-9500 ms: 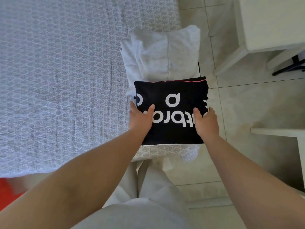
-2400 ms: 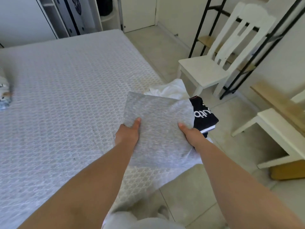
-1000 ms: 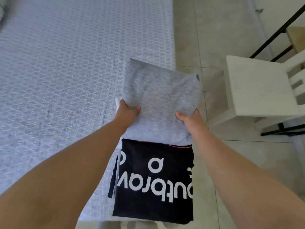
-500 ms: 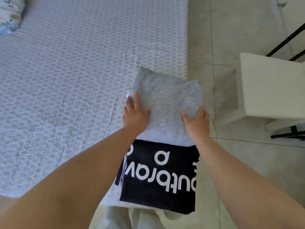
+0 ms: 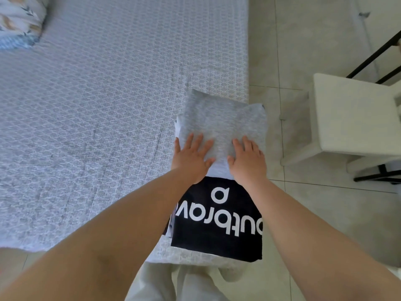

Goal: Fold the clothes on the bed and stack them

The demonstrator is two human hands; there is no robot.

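Observation:
A folded grey garment (image 5: 223,122) lies at the bed's right edge, on top of a white folded piece whose edge (image 5: 177,129) peeks out on its left. My left hand (image 5: 191,156) and my right hand (image 5: 247,158) press flat on the grey garment's near part, fingers straight and spread. Just in front of them lies a folded black garment (image 5: 217,227) with white lettering, near the bed's front corner.
The grey patterned bedspread (image 5: 97,105) stretches left and far. A floral pillow (image 5: 19,20) sits at the top left. A white chair (image 5: 351,114) stands on the tiled floor to the right, with a black metal rack (image 5: 375,46) behind it.
The grey garment has been laid down on the white pile. Both hands went from gripping its near edge to lying flat on top of it.

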